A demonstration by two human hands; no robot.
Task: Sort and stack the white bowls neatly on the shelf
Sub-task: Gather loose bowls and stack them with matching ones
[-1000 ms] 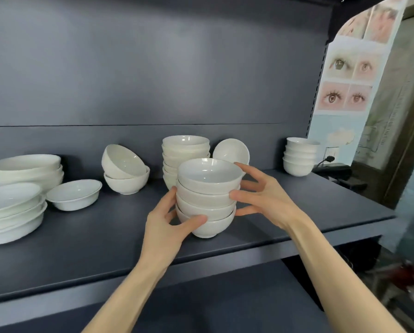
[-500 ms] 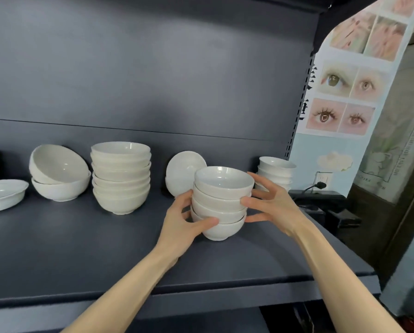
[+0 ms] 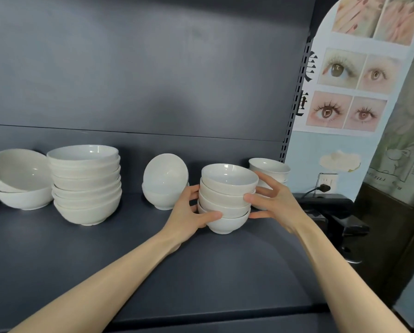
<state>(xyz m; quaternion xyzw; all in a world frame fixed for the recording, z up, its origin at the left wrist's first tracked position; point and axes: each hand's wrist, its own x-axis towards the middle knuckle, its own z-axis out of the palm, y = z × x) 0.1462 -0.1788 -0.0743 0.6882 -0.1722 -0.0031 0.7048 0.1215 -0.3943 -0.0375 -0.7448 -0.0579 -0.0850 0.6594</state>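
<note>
Since the earlier frame the small bowl stack [image 3: 227,198], four high, has shifted right along the shelf [image 3: 129,260], away from the leaning bowl [image 3: 165,175] and nearer the end stack [image 3: 269,168]. At far left a bowl pair [image 3: 18,181] stands, the upper one tilted. Beside it stands a tall stack [image 3: 86,186] of wider bowls. The leaning bowl rests on an upright one. The left grip [image 3: 189,212] wraps the small bowl stack, thumb curled across the bottom bowl. The right grip [image 3: 273,203] clasps the opposite side, fingers spread. Whether the stack's foot touches the shelf cannot be told. A poster [image 3: 350,92] hangs at right.
</note>
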